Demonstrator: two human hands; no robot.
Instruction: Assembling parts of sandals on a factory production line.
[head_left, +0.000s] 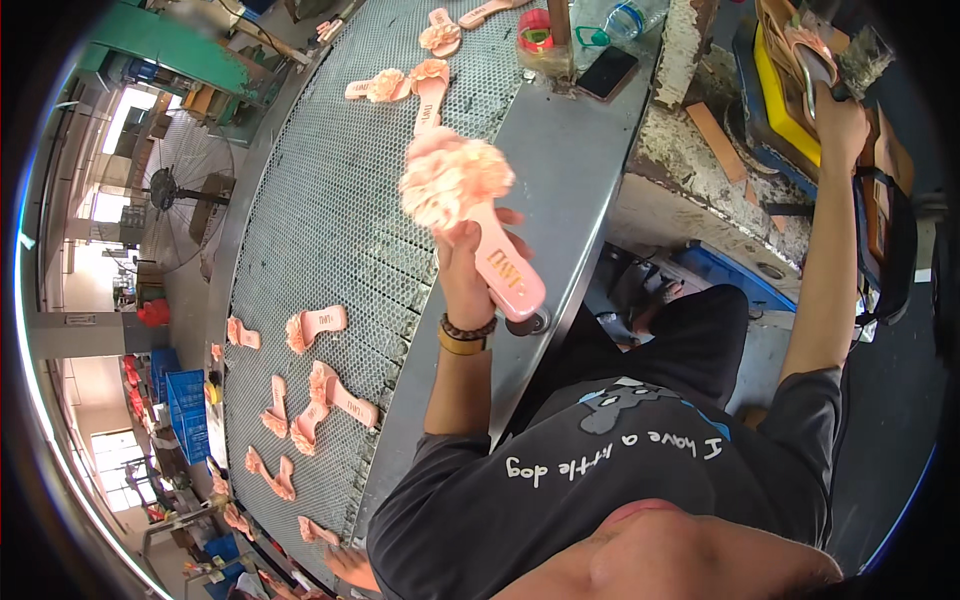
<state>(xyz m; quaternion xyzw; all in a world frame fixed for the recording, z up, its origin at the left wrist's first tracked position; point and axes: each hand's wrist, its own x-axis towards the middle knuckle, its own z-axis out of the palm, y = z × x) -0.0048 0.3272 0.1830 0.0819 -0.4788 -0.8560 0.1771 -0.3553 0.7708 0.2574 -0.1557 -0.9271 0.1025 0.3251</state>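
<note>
My left hand (464, 270), with a beaded bracelet and a watch band on its wrist, is closed around a pink slide sandal (512, 275) over the metal edge of the conveyor. The sandal's large ruffled peach flower points away from me, and its heel points toward me. Stretched out to the far right, my right hand (842, 125) is closed on what looks like another sandal (815, 65), with a grey surface and a peach strap. A dark piece with clear plastic partly hides that grip. Beside this hand is a yellow padded strip (785, 95).
Several matching sandals (323, 322) lie scattered along the mesh conveyor (330, 200). Near its right edge are a phone (607, 72) and a tape roll (536, 32). Another person's hand (350, 568) shows at the lower left. A large fan (165, 188) stands beyond the belt.
</note>
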